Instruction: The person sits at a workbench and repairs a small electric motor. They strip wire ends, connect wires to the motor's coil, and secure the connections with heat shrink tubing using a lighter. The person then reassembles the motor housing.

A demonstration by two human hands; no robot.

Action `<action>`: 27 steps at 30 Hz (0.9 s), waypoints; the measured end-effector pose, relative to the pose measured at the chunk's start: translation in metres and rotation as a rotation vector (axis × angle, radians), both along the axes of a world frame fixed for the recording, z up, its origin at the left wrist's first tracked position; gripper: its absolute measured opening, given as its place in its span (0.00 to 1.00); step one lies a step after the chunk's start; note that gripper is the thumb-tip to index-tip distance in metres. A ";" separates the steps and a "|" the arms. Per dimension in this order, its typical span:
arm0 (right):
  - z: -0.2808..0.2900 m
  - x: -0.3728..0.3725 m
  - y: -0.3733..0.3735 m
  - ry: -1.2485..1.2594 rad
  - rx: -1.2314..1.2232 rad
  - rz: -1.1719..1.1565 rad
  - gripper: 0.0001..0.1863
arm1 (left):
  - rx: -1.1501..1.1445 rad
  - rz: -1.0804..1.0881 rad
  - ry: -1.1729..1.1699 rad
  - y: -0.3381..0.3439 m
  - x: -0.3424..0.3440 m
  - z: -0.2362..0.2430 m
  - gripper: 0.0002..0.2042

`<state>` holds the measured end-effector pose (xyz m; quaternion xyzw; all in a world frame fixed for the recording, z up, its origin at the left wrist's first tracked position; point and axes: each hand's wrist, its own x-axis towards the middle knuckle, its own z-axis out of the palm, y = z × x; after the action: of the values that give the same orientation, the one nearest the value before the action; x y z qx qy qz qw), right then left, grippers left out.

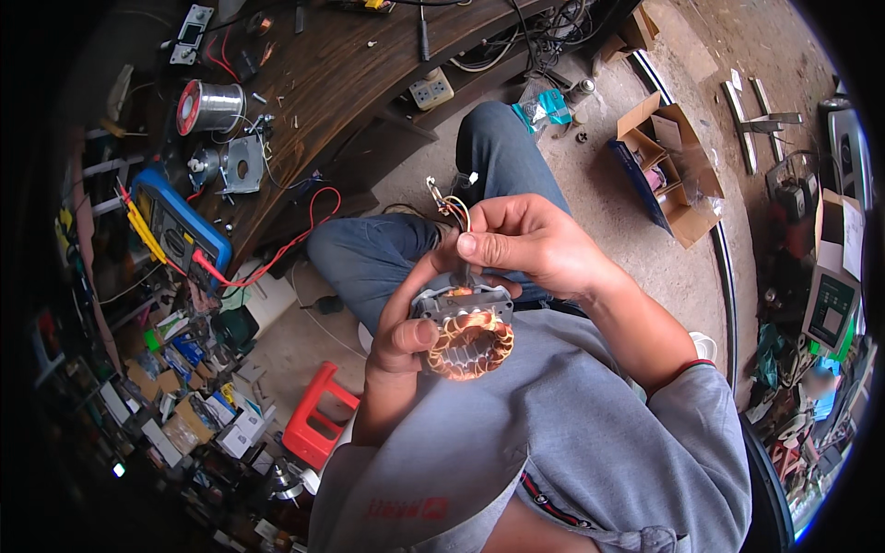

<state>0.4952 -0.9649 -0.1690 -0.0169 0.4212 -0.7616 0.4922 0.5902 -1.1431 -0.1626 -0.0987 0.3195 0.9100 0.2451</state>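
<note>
A motor stator [468, 343] with a ring of copper windings and a grey metal housing is held in front of my shirt. My left hand [404, 324] grips it from the left side, thumb on the housing next to the coil. Coloured wires [454, 208] with small white connectors at their ends rise from its far side. Close above the stator, my right hand [530, 241] pinches these wires where they leave a dark sleeve, thumb against the fingers. The far fingers of my left hand are partly hidden behind the housing.
On the wooden workbench [323, 101] are a solder spool [210, 107], a screwdriver [423, 37] and metal parts. A blue multimeter [180, 221] with red leads stands by its edge. An open carton [668, 170] sits on the floor at right, and a red plastic stool [318, 413] lower left.
</note>
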 end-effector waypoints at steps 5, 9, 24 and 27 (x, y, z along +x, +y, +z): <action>0.004 0.001 0.000 0.018 0.048 -0.031 0.15 | 0.006 -0.012 -0.021 -0.001 -0.002 0.002 0.50; 0.003 0.001 0.004 0.059 0.124 -0.058 0.12 | -0.030 0.029 -0.023 -0.002 0.003 0.000 0.46; 0.016 0.005 0.007 0.317 0.308 -0.036 0.10 | -0.166 0.033 -0.035 -0.003 0.005 0.001 0.36; 0.009 0.005 0.007 0.136 0.174 -0.073 0.10 | -0.177 0.053 0.008 -0.003 0.007 -0.001 0.36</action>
<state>0.5004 -0.9576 -0.1597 -0.0102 0.5185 -0.7366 0.4342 0.5971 -1.1461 -0.1640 -0.1246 0.3970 0.8848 0.2099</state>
